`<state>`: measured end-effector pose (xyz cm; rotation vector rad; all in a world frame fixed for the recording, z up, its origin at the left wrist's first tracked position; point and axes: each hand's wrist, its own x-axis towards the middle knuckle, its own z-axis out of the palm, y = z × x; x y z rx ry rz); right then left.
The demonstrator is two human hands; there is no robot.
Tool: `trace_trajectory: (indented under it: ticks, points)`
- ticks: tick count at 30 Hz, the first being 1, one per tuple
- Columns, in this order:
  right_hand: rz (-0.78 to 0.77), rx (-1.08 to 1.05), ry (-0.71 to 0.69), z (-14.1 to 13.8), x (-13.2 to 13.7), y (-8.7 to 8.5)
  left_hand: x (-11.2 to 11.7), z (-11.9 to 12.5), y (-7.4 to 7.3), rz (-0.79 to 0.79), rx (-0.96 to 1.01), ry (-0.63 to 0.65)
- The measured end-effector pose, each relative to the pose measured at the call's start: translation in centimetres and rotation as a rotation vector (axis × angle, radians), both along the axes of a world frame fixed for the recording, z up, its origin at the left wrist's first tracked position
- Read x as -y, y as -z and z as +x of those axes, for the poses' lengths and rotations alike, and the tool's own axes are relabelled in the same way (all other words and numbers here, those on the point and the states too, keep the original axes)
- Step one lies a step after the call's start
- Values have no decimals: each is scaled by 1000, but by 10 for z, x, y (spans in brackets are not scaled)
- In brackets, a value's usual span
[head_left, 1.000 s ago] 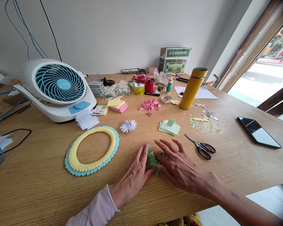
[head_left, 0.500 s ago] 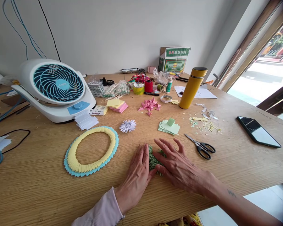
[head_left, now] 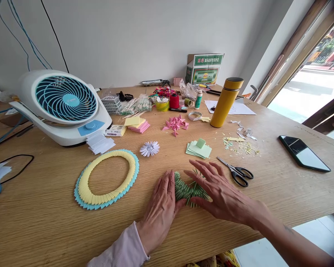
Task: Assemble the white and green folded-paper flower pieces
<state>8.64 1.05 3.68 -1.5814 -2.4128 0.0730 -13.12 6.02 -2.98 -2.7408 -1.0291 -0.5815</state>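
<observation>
A curved strip of many thin green paper folds [head_left: 189, 190] lies on the table between my hands. My left hand [head_left: 161, 205] rests along its left end, fingers stretched out together and thumb at the lower edge. On the other side, my right hand [head_left: 221, 193] spreads its fingers over the right end, which they partly hide; whether every fingertip touches the paper I cannot tell. Just beyond lies a small stack of pale green paper [head_left: 199, 149]. Black-handled scissors [head_left: 237, 172] lie to the right of it. A yellow and blue folded paper ring [head_left: 85, 178] is at the left.
A white fan [head_left: 69, 107] stands at the left. Between it and a yellow flask [head_left: 226, 104] lie a white paper rosette [head_left: 149, 148], pink folded pieces [head_left: 176, 124] and a tape roll [head_left: 195, 116]. Paper scraps [head_left: 247, 148] and a phone [head_left: 303, 152] are at the right.
My right hand has shifted right and opened wider, uncovering more of the green folds, which now spread further right in an arc. My left hand stays nearly in place.
</observation>
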Motion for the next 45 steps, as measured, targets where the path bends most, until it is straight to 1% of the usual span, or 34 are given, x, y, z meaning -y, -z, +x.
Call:
trace_trajectory:
  ticks: [4, 7, 12, 16, 19, 24, 29, 32, 34, 37, 41, 45]
  points:
    - [-70, -14, -5, 20, 3, 0, -2, -1, -1, -60, 13, -9]
    - [-111, -51, -1, 25, 6, 1, -4, -1, -2, -92, 25, -10]
    - [-143, -149, 25, 14, 8, 7, -5, 0, -3, -136, 44, 2]
    - [-87, -248, 91, 1, 4, 19, -11, -1, -5, -160, 52, 6]
    - [-51, -265, 119, -6, -1, 26, -18, -3, -9, -206, 64, -1]
    - [-18, -249, 143, -16, -11, 26, -25, -4, -12, -302, 103, 7]
    - [0, -222, 143, -20, -16, 28, -26, -4, -10, -283, 89, 50]
    - [-3, -225, 133, -17, -15, 29, -26, -5, -11, -261, 83, 51]
    - [-43, -236, 106, -13, -13, 27, -25, -5, -11, -240, 84, 43]
    - [-71, -245, 70, -5, -10, 16, -24, -4, -10, -212, 85, 28]
    - [-42, -218, 94, 7, -12, 0, -24, -3, -8, -191, 86, 23]
    - [-22, -227, 121, 17, -13, -4, -24, -3, -7, -184, 78, 26]
